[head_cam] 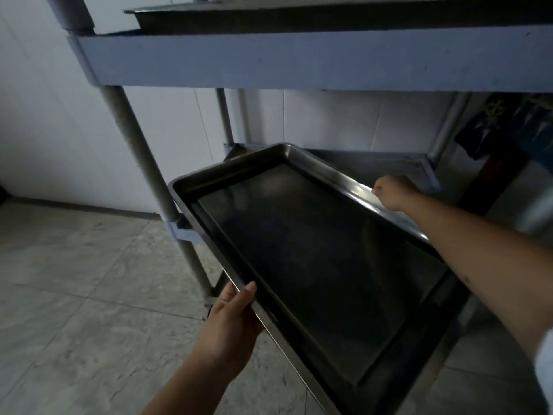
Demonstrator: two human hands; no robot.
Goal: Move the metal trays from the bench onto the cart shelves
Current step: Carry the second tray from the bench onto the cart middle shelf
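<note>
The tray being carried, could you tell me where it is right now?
In the head view, the tray sits centre frame, tilted over the cart's lower shelf, held by the left hand and right hand.

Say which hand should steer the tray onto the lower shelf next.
Probably the right hand. Its grip is far along the tray rim, over the lower shelf, so it can guide the leading end. The left hand grips the near edge and can push.
</note>
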